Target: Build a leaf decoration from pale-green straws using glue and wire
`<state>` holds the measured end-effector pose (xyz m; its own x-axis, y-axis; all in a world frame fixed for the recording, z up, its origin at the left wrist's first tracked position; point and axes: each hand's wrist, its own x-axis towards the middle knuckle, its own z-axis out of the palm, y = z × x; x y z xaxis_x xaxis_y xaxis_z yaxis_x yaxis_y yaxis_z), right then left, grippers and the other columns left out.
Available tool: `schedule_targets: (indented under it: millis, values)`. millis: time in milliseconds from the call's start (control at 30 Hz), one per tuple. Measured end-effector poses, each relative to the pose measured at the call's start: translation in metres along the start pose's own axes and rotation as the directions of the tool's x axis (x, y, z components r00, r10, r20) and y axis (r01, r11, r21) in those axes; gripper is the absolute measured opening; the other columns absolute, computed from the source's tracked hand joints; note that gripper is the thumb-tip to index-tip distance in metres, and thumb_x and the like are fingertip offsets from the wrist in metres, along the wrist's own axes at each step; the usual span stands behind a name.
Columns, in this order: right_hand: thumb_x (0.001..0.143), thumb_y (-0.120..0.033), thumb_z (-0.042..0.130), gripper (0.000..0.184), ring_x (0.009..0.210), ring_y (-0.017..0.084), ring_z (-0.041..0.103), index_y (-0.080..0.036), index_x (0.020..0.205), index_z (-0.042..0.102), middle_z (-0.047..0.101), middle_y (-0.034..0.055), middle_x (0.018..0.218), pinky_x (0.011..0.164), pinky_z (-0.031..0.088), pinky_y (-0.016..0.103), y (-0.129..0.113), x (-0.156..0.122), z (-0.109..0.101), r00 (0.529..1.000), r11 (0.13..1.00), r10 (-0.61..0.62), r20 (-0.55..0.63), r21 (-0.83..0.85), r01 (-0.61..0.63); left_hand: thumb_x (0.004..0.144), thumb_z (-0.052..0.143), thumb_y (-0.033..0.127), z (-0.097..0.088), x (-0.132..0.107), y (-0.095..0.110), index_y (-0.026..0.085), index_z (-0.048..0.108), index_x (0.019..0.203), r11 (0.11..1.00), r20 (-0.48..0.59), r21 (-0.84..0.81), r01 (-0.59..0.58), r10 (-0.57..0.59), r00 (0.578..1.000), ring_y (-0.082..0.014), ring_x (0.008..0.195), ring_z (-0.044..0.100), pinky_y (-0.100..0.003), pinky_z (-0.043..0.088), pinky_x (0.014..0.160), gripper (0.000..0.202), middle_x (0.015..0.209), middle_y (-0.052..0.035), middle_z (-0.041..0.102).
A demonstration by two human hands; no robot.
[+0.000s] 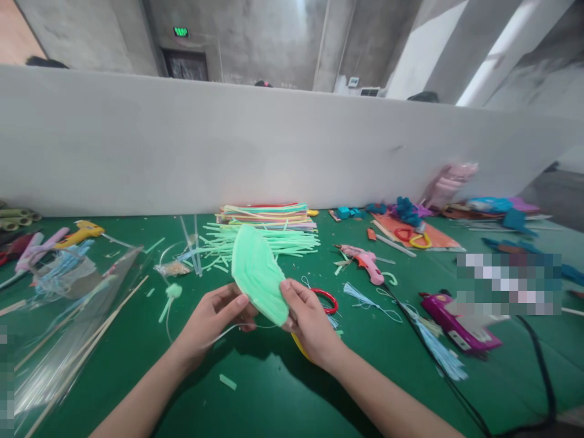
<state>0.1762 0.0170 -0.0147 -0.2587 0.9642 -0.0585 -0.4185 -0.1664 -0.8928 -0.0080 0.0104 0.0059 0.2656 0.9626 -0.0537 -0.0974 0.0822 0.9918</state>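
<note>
Both my hands hold a light green ridged foam piece (256, 271), leaf-shaped, lifted above the green table (274, 389). My left hand (214, 319) pinches its lower left edge, fingers closed. My right hand (310, 322) grips its lower right edge, thumb on top. A thin white thread (228, 331) trails under my left hand. Red-handled scissors (325, 299) lie just behind my right hand, partly hidden by it.
A pile of green strips (274, 240) and stacked coloured sheets (267, 214) lie behind. A pink glue gun (365, 263) and a purple one (451, 325) lie on the right, a yellow one (82, 231) on the left. Clear plastic wrap (68, 316) with sticks is at the left. A grey partition (292, 146) backs the table.
</note>
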Motion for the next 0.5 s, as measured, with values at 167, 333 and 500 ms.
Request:
schedule_targets:
  millis: [167,333,500]
  values:
    - [0.086,-0.05,0.058,0.034,0.043,0.004,0.037,-0.019,0.076,0.05,0.04,-0.0077,0.056,0.04,0.028,0.017,0.0046,-0.0007,-0.0011,0.998,0.992,-0.069,-0.008,-0.102,0.068,0.08,0.067,0.036,0.0012,0.0012,0.0001,0.016,0.061,0.068,0.996,-0.104,0.025,-0.082,0.084,0.991,-0.012,0.057,0.059,-0.025,0.048,0.06,0.024,0.061,0.0003,0.063]
    - [0.086,-0.051,0.056,0.034,0.043,0.005,0.042,-0.018,0.078,0.053,0.043,-0.0066,0.059,0.038,0.032,0.017,0.0045,-0.0025,-0.002,0.995,0.947,-0.102,0.006,-0.305,0.099,0.079,0.068,0.034,-0.0025,0.0021,-0.0021,0.016,0.063,0.067,0.996,-0.125,0.049,-0.074,0.08,0.989,-0.0112,0.055,0.057,-0.023,0.045,0.06,0.022,0.057,0.0015,0.061]
    - [0.087,-0.051,0.055,0.035,0.045,0.006,0.044,-0.017,0.076,0.054,0.043,-0.0058,0.06,0.039,0.035,0.017,0.0018,-0.0044,-0.0014,0.99,0.916,-0.141,0.032,-0.376,0.142,0.078,0.069,0.036,-0.002,0.0016,0.0008,0.016,0.058,0.055,0.998,-0.119,0.045,-0.035,0.04,0.992,-0.0114,0.054,0.057,-0.024,0.044,0.062,0.032,0.052,0.001,0.06]
